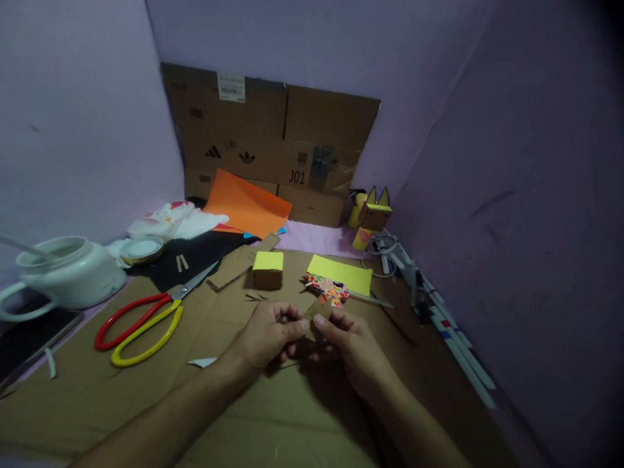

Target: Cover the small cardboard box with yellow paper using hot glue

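Note:
My left hand (277, 331) and my right hand (345, 338) pinch a small brown piece of cardboard (316, 317) between thumbs and fingers, low over the cardboard sheet (253, 416). Just beyond my fingers lie a colourful patterned object (331, 290), whose kind I cannot make out, and a yellow paper strip (344, 273). A small cardboard box with a yellow top (268, 270) stands beyond my left hand. Several thin dark bits (256, 298) lie in front of it. A pale scrap (201, 362) rests beside my left forearm.
Scissors with red and yellow handles (146, 325) lie partly open at left, near a white pot (73, 276) and a dark phone-like slab (36, 344). Orange paper (248, 205) leans before a large cardboard panel (263, 130). Yellow paper figures (373, 214) and pale strips (463, 354) line the right.

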